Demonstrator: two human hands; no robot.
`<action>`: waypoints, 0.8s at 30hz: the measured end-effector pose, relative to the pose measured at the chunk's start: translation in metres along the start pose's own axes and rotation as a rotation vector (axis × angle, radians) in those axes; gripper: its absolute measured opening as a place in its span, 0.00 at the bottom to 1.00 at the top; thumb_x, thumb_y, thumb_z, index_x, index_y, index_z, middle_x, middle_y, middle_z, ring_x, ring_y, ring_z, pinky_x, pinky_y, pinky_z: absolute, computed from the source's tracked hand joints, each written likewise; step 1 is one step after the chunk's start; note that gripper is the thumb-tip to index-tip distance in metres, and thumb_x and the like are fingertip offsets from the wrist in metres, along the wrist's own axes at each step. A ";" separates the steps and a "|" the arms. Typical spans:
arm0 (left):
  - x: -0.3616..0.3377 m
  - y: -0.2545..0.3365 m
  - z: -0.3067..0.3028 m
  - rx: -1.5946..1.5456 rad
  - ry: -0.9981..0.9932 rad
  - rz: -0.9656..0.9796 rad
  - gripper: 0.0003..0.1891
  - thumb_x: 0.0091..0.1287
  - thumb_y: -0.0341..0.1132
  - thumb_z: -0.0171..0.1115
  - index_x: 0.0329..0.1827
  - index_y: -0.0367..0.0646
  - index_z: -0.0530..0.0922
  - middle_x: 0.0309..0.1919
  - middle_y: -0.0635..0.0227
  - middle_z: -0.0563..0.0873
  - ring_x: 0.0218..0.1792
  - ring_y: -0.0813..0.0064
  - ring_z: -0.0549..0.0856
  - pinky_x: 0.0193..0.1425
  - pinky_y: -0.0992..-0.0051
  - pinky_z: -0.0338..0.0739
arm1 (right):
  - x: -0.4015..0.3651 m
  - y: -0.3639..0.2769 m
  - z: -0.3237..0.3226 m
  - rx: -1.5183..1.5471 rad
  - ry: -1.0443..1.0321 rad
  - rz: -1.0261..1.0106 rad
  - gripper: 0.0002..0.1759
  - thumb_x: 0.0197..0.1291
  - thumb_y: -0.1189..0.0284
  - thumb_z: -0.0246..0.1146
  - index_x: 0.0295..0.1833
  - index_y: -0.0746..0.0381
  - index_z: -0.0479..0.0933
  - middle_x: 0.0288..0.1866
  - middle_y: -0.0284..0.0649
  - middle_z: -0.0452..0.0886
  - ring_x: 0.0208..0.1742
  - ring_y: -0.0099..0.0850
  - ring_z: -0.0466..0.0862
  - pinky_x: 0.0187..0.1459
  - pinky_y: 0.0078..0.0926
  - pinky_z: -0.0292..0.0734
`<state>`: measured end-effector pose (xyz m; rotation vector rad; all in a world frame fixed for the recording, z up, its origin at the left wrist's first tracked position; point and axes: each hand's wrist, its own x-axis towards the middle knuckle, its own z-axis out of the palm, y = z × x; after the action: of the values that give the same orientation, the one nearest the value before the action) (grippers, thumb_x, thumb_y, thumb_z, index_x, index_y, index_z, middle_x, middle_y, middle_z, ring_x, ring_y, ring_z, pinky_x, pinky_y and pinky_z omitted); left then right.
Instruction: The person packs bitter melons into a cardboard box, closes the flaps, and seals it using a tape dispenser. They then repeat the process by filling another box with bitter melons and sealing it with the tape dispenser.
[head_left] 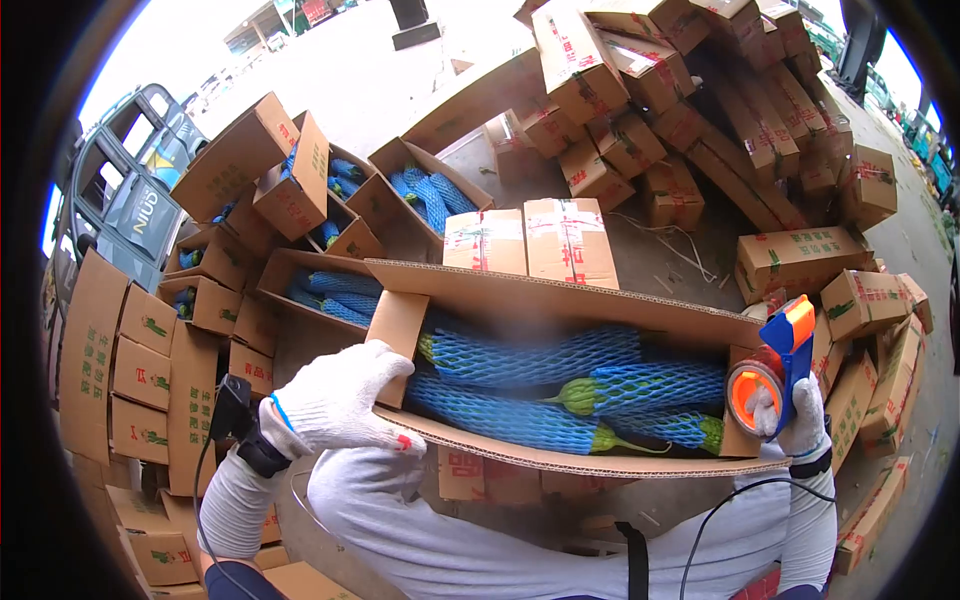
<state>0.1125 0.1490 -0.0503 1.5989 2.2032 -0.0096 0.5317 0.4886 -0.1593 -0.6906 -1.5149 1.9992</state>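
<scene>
An open cardboard box [520, 300] lies across my lap, its long flaps raised. Inside it are several long vegetables [500, 410] in blue foam netting, with green stem ends showing. My left hand [350, 395], in a white knit glove, grips the box's left end, thumb along the near side and fingers at the end flap. At the right end, my gloved right hand [800, 420] is closed around a blue and orange tape dispenser [792, 345]. The dispenser carries a roll of tape [752, 395] and rests close against the box's right end. Part of the right hand is hidden behind it.
Open boxes [430, 195] of netted vegetables stand ahead and to the left. Two taped boxes [530, 243] sit just beyond my box. A large heap of cartons [720, 110] fills the right. Flat cartons [140, 370] and a parked vehicle [130, 190] are at left.
</scene>
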 end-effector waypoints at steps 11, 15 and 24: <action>0.079 -0.004 0.071 0.272 0.727 0.244 0.35 0.50 0.44 0.76 0.63 0.45 0.77 0.61 0.52 0.78 0.64 0.48 0.75 0.69 0.54 0.70 | -0.035 -0.056 0.006 -0.039 0.091 0.098 0.55 0.60 0.34 0.64 0.78 0.62 0.57 0.65 0.54 0.78 0.65 0.48 0.82 0.69 0.48 0.77; 0.119 0.054 0.073 0.392 0.946 0.261 0.38 0.62 0.49 0.71 0.72 0.38 0.70 0.73 0.46 0.70 0.75 0.41 0.66 0.81 0.46 0.54 | 0.012 -0.009 0.091 0.002 -0.361 0.315 0.32 0.56 0.56 0.76 0.56 0.72 0.81 0.40 0.44 0.88 0.29 0.28 0.87 0.32 0.21 0.82; 0.080 0.105 0.081 0.145 0.880 0.256 0.35 0.54 0.39 0.75 0.65 0.37 0.75 0.57 0.52 0.82 0.60 0.52 0.80 0.68 0.54 0.71 | -0.005 -0.005 0.091 0.032 -0.382 0.213 0.30 0.49 0.63 0.79 0.52 0.74 0.83 0.38 0.47 0.89 0.33 0.30 0.89 0.36 0.25 0.85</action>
<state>0.2146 0.2374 -0.1257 2.2515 2.6012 0.7574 0.4747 0.4228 -0.1328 -0.4920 -1.6733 2.4190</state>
